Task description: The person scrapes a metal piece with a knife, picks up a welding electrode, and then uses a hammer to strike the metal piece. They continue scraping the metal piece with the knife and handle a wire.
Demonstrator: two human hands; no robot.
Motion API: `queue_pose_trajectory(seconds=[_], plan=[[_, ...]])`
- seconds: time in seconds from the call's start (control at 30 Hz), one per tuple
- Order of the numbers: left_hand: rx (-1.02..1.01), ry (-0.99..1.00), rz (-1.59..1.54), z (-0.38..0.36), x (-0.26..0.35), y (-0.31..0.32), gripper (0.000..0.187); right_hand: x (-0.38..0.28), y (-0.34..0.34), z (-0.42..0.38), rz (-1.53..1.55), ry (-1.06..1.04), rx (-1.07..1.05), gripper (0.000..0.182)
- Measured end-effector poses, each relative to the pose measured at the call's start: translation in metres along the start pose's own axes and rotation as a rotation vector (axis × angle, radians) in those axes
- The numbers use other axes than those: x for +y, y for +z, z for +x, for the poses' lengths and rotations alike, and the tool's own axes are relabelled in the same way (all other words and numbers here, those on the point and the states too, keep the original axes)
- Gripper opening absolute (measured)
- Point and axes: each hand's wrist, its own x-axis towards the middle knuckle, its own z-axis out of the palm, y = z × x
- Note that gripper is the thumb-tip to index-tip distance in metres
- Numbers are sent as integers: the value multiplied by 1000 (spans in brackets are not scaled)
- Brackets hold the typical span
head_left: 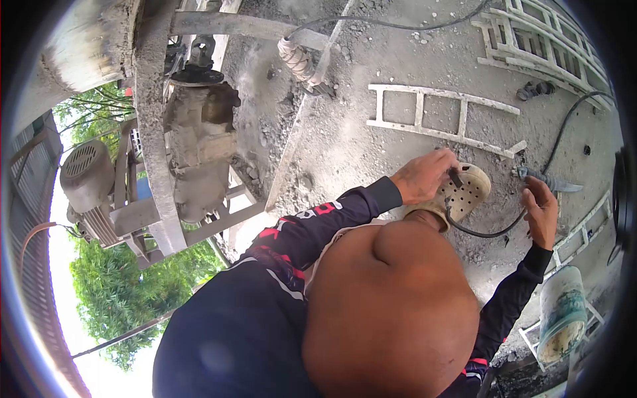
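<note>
Down on the dusty concrete floor (345, 139), the person bends far forward, and both hands work close to a perforated shoe (464, 192) on their foot. One hand (421, 178), on the left of the view, sits just beside the shoe with its fingers curled round a dark, short piece at the end of a black cable (488, 232); that grip looks clenched on the cable end. With the body folded over like this, I cannot tell for certain which hand is the left and which the right. The other hand (543, 212), at the right of the view, is clasped on the handle of a grey tool (551, 180) whose pointed end lies toward the right, near the floor. The black cable loops under the shoe between the two hands. Dark long sleeves cover both arms.

Just beyond the hands a pale ladder-shaped frame (441, 119) lies flat on the floor, and more such frames (544, 40) are stacked at the upper right. A bucket (561, 312) caked with cement stands at the lower right. At the left, a cement-crusted machine (199, 146) with a motor (86, 176) stands before green trees (113, 298).
</note>
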Motion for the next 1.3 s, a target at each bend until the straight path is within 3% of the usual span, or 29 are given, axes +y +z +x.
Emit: queue_pose_trajectory(seconds=[0.07,0.17,0.33,0.43,0.57,0.67,0.8,1.0,1.1,1.2,1.3], plan=[[29,32,66,-4,-4,1,29,-59,-2,-6,76,242,17,36],[42,76,121,-2,-3,-4,29,-44,-1,-5,127,196,44,39],[1,-4,101,10,8,-8,28,-83,-21,-3,202,132,118,29],[-36,-49,74,24,21,-18,24,-76,-43,-10,2,42,218,20],[-58,-112,-16,62,23,-24,20,-76,-72,-30,-160,91,280,30],[-71,-109,-140,106,39,-17,19,-56,-68,-45,-128,86,471,36],[-136,-45,-258,154,60,4,17,-45,-59,-59,-396,238,496,28],[-339,-67,-296,173,72,35,20,-19,-53,-94,-472,380,377,23],[-430,133,-26,175,69,35,27,-18,-59,-109,-468,467,381,23],[-411,194,77,183,68,44,28,-6,-62,-125,-502,505,402,24],[-458,223,228,195,71,77,46,0,-59,-128,-503,548,472,23]])
